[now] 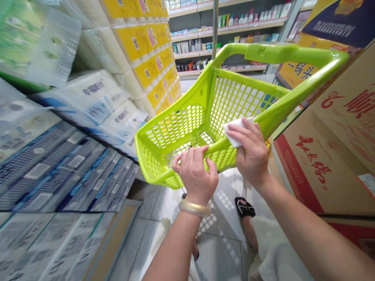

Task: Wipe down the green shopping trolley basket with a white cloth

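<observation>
A lime-green plastic shopping basket trolley point(172, 113) stands in front of me, its long handle point(272, 52) rising at the upper right. My left hand point(196, 169) has its fingers curled over the near rim, with a pale bangle point(195, 208) on the wrist. Against the same rim, farther right, my right hand point(250, 150) presses a folded white tissue or cloth point(238, 130). Its thumb is on the outer side of the rim. Through the lattice walls, the inside of the trolley shows no goods.
Packs of tissue paper point(73, 168) are piled on the left, beside tall yellow-and-white paper packs point(140, 43). Cardboard cartons point(316, 168) crowd the right side. Shelves of bottles and tubes point(231, 27) stand behind. My sandalled foot point(245, 207) is on the tiled floor point(216, 249).
</observation>
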{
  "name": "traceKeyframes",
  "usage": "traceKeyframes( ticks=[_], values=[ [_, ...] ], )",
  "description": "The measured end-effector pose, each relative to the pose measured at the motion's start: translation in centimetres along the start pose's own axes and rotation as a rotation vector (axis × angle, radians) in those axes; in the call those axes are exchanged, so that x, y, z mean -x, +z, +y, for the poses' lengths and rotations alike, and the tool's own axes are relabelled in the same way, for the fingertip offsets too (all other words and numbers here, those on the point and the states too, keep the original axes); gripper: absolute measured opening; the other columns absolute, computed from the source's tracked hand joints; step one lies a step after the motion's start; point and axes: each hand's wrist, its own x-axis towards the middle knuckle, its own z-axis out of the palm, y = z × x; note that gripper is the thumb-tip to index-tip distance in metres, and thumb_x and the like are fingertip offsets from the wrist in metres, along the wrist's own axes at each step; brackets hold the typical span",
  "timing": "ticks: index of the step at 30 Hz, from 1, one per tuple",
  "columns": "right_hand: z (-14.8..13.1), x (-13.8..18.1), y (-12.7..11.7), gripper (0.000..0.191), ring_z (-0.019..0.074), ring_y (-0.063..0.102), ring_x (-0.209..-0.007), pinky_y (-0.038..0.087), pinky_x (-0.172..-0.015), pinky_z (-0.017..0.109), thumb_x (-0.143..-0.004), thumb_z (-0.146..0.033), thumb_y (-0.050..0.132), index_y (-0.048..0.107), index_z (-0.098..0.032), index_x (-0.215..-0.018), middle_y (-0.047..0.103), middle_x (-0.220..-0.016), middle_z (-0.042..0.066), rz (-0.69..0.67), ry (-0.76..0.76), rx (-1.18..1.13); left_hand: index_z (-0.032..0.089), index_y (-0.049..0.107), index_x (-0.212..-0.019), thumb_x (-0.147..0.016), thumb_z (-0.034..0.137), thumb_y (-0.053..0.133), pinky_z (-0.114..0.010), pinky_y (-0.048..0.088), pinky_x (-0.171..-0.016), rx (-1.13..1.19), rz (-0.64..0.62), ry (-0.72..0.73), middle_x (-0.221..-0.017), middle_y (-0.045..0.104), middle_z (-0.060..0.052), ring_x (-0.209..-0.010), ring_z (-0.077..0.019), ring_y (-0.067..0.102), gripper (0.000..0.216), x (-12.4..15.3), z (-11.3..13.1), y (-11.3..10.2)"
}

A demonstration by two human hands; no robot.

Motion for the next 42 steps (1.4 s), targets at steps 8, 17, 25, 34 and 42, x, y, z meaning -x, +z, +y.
traceKeyframes(
  ticks=[8,17,25,34,42],
  values=[
    [-2.0,1.0,0.7,0.039,0.021,0.053,-0.132,0.034,-0.118,0.046,-0.092,-0.009,0.041,0.068,-0.023,-0.116,0.071,-0.121,0.004,-0.134,-0.109,-0.073,0.024,0.062,-0.099,-0.081,0.018,0.053,-0.042,0.027,-0.095,0.0,0.011,-0.001,-0.093,0.069,-0.003,-0.094,-0.0244,0.058,0.021,0.0,0.0,0.0],
    [0.5,-0.2,-0.2,0.038,0.0261,0.052,-0.133,0.033,-0.117,0.056,-0.092,-0.009,0.042,0.07,-0.025,-0.111,0.072,-0.117,0.004,0.071,0.031,0.044,0.024,0.063,-0.101,-0.081,0.019,0.054,-0.042,0.026,-0.096,0.01,-0.002,0.001,-0.095,0.069,-0.003,-0.095,-0.0241,0.058,0.023,0.0,0.0,-0.1],
    [-0.3,0.1,0.1,0.039,0.0235,0.053,-0.132,0.031,-0.118,0.052,-0.092,-0.009,0.042,0.07,-0.026,-0.113,0.072,-0.119,0.003,-0.048,-0.05,-0.011,0.024,0.062,-0.101,-0.082,0.019,0.054,-0.042,0.026,-0.097,0.007,0.002,-0.001,-0.094,0.069,-0.002,-0.095,-0.0242,0.058,0.022,0.1,0.0,-0.1],
    [-1.3,0.7,0.4,0.039,0.0214,0.054,-0.131,0.032,-0.119,0.047,-0.092,-0.006,0.041,0.069,-0.023,-0.113,0.072,-0.12,0.004,-0.108,-0.109,-0.047,0.024,0.062,-0.101,-0.082,0.018,0.053,-0.042,0.026,-0.097,0.018,0.003,0.0,-0.093,0.069,-0.002,-0.095,-0.0235,0.058,0.023,0.0,0.1,-0.1],
    [1.4,-0.5,-0.4,0.039,0.0254,0.05,-0.134,0.029,-0.119,0.054,-0.092,-0.007,0.041,0.07,-0.025,-0.112,0.071,-0.121,0.003,0.098,0.032,0.029,0.024,0.062,-0.1,-0.081,0.018,0.054,-0.041,0.027,-0.096,0.013,0.008,0.001,-0.094,0.069,-0.002,-0.095,-0.0228,0.059,0.022,0.1,0.1,-0.1]
  ],
)
